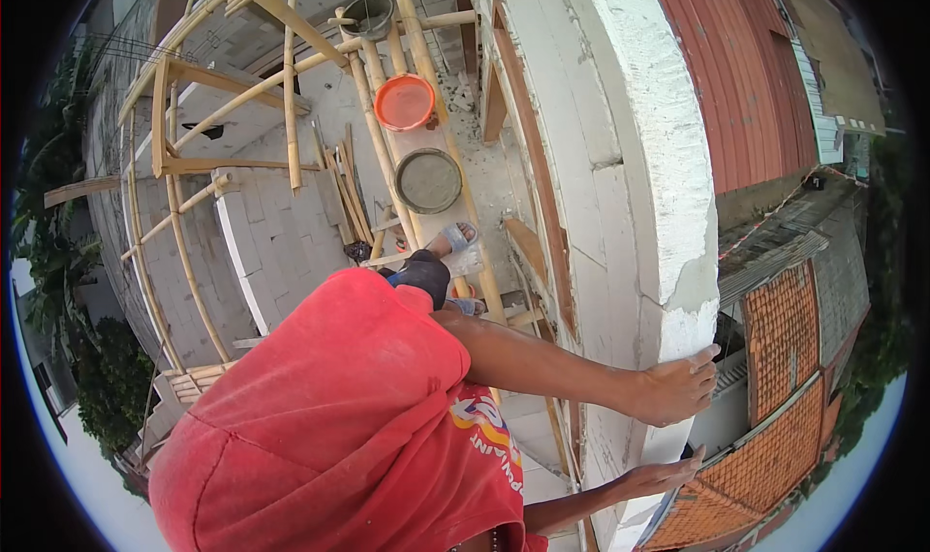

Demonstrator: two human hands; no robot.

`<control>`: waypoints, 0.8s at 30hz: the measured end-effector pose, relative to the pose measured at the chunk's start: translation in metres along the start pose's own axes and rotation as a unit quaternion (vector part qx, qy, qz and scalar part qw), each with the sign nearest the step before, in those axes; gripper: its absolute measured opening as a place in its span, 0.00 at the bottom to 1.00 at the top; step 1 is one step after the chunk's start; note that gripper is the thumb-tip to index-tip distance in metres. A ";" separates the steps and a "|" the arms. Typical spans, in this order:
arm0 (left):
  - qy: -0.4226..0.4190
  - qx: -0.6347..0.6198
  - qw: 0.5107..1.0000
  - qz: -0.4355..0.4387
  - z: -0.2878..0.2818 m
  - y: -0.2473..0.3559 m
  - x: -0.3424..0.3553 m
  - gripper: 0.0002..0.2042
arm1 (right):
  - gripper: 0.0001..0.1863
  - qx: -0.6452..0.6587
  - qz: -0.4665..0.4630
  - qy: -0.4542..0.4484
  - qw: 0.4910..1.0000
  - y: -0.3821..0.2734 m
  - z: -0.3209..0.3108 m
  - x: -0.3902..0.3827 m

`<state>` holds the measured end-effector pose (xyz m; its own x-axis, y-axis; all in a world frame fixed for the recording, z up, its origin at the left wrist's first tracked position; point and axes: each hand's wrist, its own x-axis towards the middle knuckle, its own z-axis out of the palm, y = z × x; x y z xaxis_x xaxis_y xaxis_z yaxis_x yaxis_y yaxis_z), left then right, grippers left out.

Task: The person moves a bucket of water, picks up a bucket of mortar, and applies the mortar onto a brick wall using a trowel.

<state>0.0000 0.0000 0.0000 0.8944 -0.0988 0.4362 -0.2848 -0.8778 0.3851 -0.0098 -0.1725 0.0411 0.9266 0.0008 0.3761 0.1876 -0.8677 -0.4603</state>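
Note:
My left hand (673, 389) lies palm down on the top of a white block wall (668, 199), with its fingers stretched toward the outer edge. Nearer the bottom of the view, my right hand (668, 475) rests at the same wall, fingers extended along the edge; part of it is turned away. No tool shows in either hand. Rough, pale mortar covers stretches of the wall top. Below me, my sandalled feet (453, 238) stand on bamboo scaffolding (489, 286), and my red sleeve hides some of it.
On the scaffold stand a round tub of grey mortar (428, 181), an orange basin (405, 103) and a dark bucket (368, 15). Bamboo poles (293, 87) frame the left side. Loose wooden strips (349, 189) lie lower down. Tiled roofs (783, 324) and red metal roofing (731, 68) lie beyond the wall.

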 end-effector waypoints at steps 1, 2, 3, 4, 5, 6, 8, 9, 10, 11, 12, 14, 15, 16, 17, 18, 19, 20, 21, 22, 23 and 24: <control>0.035 -0.017 0.999 -0.019 0.006 0.012 0.010 0.18 | 0.39 -0.008 -0.007 -0.023 1.000 0.013 0.001 0.015; 0.070 -0.033 0.996 -0.038 0.010 0.022 0.022 0.14 | 0.40 -0.017 -0.013 -0.046 0.999 0.024 -0.001 0.030; 0.045 -0.025 0.999 -0.005 0.012 -0.015 -0.017 0.14 | 0.40 -0.002 0.024 -0.031 0.999 0.003 0.041 -0.019; 0.097 -0.054 0.994 -0.011 0.015 -0.011 -0.012 0.13 | 0.41 -0.005 0.014 -0.043 0.999 0.003 0.041 -0.015; 0.148 -0.084 0.985 -0.016 0.019 -0.009 -0.008 0.13 | 0.41 -0.009 0.005 -0.055 0.998 0.002 0.042 -0.010; 0.152 -0.086 0.984 -0.024 0.018 -0.007 -0.004 0.13 | 0.41 0.011 0.016 -0.047 0.999 0.005 0.041 -0.005; 0.192 -0.149 0.970 -0.023 0.015 -0.005 -0.004 0.13 | 0.41 -0.012 0.048 -0.039 0.998 0.022 0.043 -0.005; 0.194 -0.150 0.969 -0.025 0.016 -0.005 -0.003 0.13 | 0.42 -0.028 0.076 -0.033 0.996 0.015 0.044 -0.005; 0.191 -0.142 0.971 -0.020 0.018 -0.006 -0.004 0.11 | 0.42 -0.060 0.129 0.005 0.990 -0.006 0.049 -0.009; 0.187 -0.134 0.973 -0.015 0.019 -0.006 -0.004 0.10 | 0.42 -0.058 0.125 0.003 0.990 -0.003 0.046 -0.007; 0.190 -0.129 0.973 -0.017 0.021 -0.007 -0.006 0.10 | 0.43 -0.051 0.084 -0.009 0.995 -0.001 0.044 -0.006; 0.204 -0.117 0.972 0.009 0.025 -0.007 -0.008 0.10 | 0.42 -0.069 0.057 -0.015 0.996 -0.002 0.043 -0.004; 0.205 -0.113 0.972 0.009 0.022 -0.008 -0.010 0.10 | 0.42 -0.064 0.055 -0.016 0.996 -0.006 0.041 -0.006; 0.199 -0.121 0.972 0.020 0.019 -0.011 -0.011 0.10 | 0.42 -0.073 0.052 -0.019 0.996 -0.009 0.039 -0.008; 0.194 -0.129 0.972 0.032 0.016 -0.013 -0.013 0.10 | 0.41 -0.082 0.049 -0.022 0.995 -0.011 0.038 -0.008; 0.196 -0.127 0.972 0.033 0.013 -0.015 -0.014 0.10 | 0.41 -0.080 0.047 -0.021 0.995 -0.008 0.039 -0.008; 0.181 -0.127 0.975 0.038 0.010 -0.017 -0.015 0.11 | 0.41 -0.083 0.026 0.000 0.996 -0.004 0.041 -0.009; 0.165 -0.127 0.977 0.044 0.008 -0.019 -0.015 0.11 | 0.41 -0.088 0.007 0.020 0.996 -0.001 0.043 -0.010; 0.168 -0.125 0.977 0.040 0.007 -0.021 -0.016 0.11 | 0.41 -0.086 0.002 0.019 0.996 0.001 0.044 -0.009; 0.171 -0.119 0.977 0.040 0.006 -0.022 -0.016 0.11 | 0.41 -0.089 0.011 0.015 0.996 0.003 0.045 -0.008; 0.174 -0.114 0.977 0.040 0.005 -0.022 -0.016 0.12 | 0.42 -0.091 0.021 0.011 0.996 0.005 0.045 -0.007; 0.176 -0.113 0.977 0.039 0.005 -0.022 -0.016 0.12 | 0.42 -0.086 0.006 0.023 0.996 0.006 0.047 -0.007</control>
<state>-0.0064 0.0185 -0.0193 0.7047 0.0406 0.7084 -0.4523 -0.7435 0.4925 0.0002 -0.1545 -0.0020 0.9116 -0.0301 0.4100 0.1139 -0.9398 -0.3223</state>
